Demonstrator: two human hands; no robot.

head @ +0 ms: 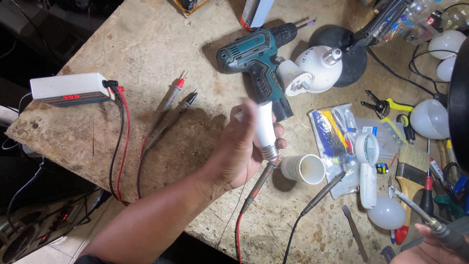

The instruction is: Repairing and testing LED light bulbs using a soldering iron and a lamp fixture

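Head view. Left hand (243, 149) is raised over the middle of the surface (146, 49), forearm entering from the lower left, back of the hand toward the camera. Fingers are wrapped around the white body of an LED bulb housing (264, 128), which is held tilted with its metal screw base (270, 152) pointing down and to the right. A red-tipped test probe (259, 183) touches or lies just beside the screw base; contact cannot be confirmed. A second, dark probe (322, 193) lies near a small white cup (304, 169) on its side.

Right hand (430, 249) is cut off at the lower right corner; only part of the palm and fingers shows. It grips the handle of a soldering iron (420, 215), tip pointing up and left.

Hard to make out: the top end of the bulb housing is blurred and partly hidden behind the fingers. A dark round object at the right edge blocks part of the tool pile.

Surface: worn, stained board. On it a teal cordless drill (256, 61), a white bulb body (315, 71), a white meter box (71, 89) with a red display, a spare probe pair (173, 105), a bag of small parts (334, 134), a paintbrush (408, 183), and loose white bulb domes (430, 119). Tiled floor and a power strip show at the lower left.
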